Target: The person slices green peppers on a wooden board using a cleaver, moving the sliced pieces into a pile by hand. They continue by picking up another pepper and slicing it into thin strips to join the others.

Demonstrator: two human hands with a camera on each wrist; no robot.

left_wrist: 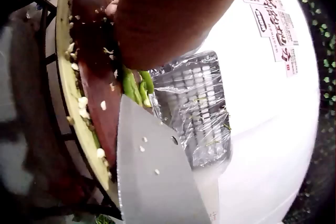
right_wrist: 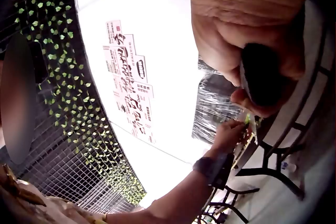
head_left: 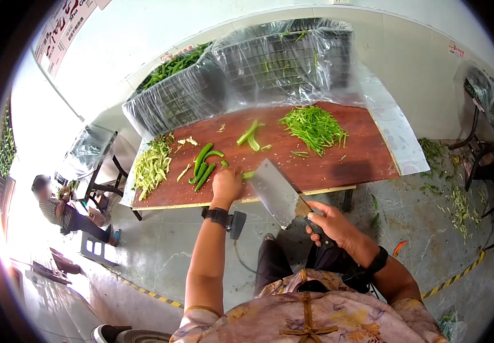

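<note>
My left hand (head_left: pixel 227 184) is at the front edge of the red-brown board, holding a green pepper (head_left: pixel 248 175) whose end sticks out toward the blade. In my right hand (head_left: pixel 334 224) I grip the dark handle (right_wrist: pixel 260 74) of a broad cleaver (head_left: pixel 274 195). Its blade slants up over the board edge, its far corner close to the pepper; pale seeds stick to the steel (left_wrist: pixel 149 166). Several whole green peppers (head_left: pixel 201 169) lie left of my left hand. Split pepper pieces (head_left: pixel 251 137) lie farther back. My left fingers are mostly hidden in the left wrist view.
Shredded green pepper (head_left: pixel 316 128) is heaped right, a paler shredded pile (head_left: pixel 153 167) left. Behind stand plastic-lined crates (head_left: pixel 284 66), one with green peppers (head_left: pixel 172 66). Seeds dot the board (head_left: pixel 344 171). Scraps (head_left: pixel 461 208) litter the floor. Another person (head_left: pixel 58 206) is far left.
</note>
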